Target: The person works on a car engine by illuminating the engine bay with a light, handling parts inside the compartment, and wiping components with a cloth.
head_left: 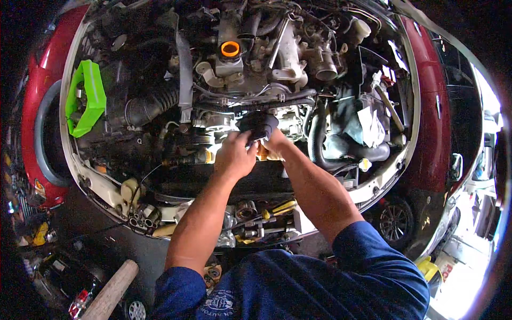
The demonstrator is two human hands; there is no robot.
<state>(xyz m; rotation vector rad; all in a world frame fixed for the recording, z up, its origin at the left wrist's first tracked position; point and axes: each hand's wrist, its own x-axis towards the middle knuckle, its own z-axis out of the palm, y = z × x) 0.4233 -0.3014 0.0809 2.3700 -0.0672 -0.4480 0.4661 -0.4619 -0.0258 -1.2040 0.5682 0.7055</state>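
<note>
Both my arms reach into the open engine bay, and the hands meet near its middle front. A black, blocky thing with rounded edges (258,125) stands up at my fingers; its exact kind is unclear. My left hand (234,153) has its fingers curled against the near left side of it. Close on the right, my right hand (275,143) is closed around its lower part, and most of those fingers are hidden. Something orange (262,151) shows between the two hands. Behind lies a ribbed black hose (266,106), and brightly lit engine parts (293,124) surround the hands.
A bright green tray (94,98) sits at the left of the bay. An orange-rimmed filler opening (230,49) tops the engine. Hand tools, including a yellow-handled screwdriver (281,208), lie along the front edge. A thick black hose (318,138) and crumpled white paper (369,126) are at right.
</note>
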